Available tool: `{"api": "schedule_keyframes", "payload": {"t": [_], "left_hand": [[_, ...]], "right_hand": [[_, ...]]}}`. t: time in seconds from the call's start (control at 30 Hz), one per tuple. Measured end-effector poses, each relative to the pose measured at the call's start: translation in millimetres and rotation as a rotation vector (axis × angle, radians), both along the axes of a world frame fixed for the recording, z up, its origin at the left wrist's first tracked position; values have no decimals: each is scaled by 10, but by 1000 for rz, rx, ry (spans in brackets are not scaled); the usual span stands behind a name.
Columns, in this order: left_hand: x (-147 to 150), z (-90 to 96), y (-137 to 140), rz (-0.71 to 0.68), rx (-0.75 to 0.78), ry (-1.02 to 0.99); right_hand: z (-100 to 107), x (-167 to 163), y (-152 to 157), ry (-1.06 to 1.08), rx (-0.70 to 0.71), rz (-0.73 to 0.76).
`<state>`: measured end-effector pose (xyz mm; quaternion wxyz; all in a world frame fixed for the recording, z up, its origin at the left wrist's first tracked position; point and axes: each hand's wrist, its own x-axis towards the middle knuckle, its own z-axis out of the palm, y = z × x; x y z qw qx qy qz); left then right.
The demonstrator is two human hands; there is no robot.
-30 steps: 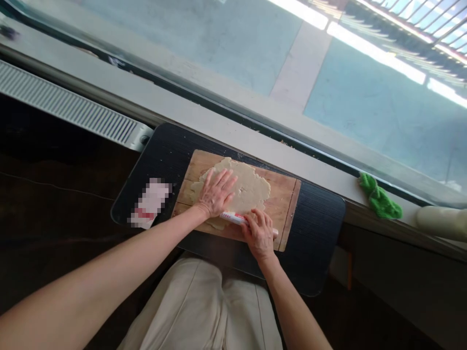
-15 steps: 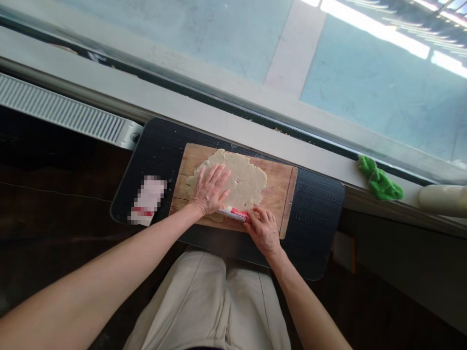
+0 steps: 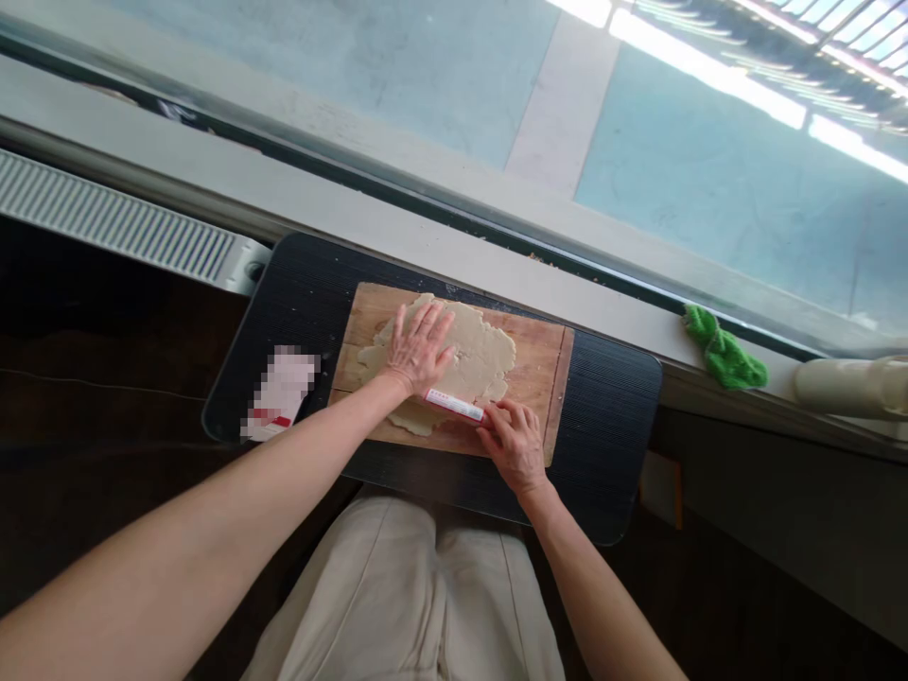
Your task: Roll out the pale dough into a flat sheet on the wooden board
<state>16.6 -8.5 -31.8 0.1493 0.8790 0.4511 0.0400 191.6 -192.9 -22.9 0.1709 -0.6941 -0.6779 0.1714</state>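
A thin, irregular sheet of pale dough [image 3: 477, 348] lies on a wooden board [image 3: 546, 355]. My left hand [image 3: 418, 348] rests flat over the dough's left part, fingers spread. Across the near part of the dough lies a white-and-red printed tube [image 3: 454, 405], slanting down to the right. Its left end is beside the heel of my left hand; whether that hand presses on it is hard to make out. My right hand [image 3: 515, 440] has its fingers closed around the tube's right end, near the board's front right corner.
Under the board is a black table [image 3: 610, 407] with rounded corners. A blurred white-and-red packet [image 3: 284, 388] sits on its left side. Along the window sill are a green cloth [image 3: 724, 348] and a whitish cylindrical container [image 3: 851, 388]. A radiator [image 3: 128, 222] runs at the left.
The tube has turned, now showing a white printed face where red showed before, and sits slightly farther from me. My left hand has shifted a little right; my right hand stays at the tube's end.
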Motion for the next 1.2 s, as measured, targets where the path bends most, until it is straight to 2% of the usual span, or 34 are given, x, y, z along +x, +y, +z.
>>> {"api": "schedule_keyframes", "payload": {"t": [0.07,0.23,0.3,0.5,0.57,0.7,0.77,0.93,1.0,1.2], "left_hand": [[-70,19,-128,-17,6,2],[-364,60,-645,-6,19,9],[-369,51,-636,-2,16,15],[-111,26,-188,12,19,3],[-134,36,-243,14,30,-13],[-340,43,-626,4,29,-13],[-373,34,-686,18,22,3],[-123,26,-278,27,6,-7],[-88,32,-230,28,13,-23],[-380,19,-714,2,31,-27]], "right_hand": [[1,-42,-68,-5,11,-10],[10,-180,-289,-13,27,-45],[12,-171,-275,-17,27,-38],[3,-33,-56,-52,17,45],[4,-57,-77,-75,7,47],[5,-191,-250,-115,-4,-24],[2,-215,-290,-116,2,-45],[0,-70,-165,-74,20,-9],[6,-41,-156,-63,11,-20],[2,-173,-383,-59,19,-31]]}}
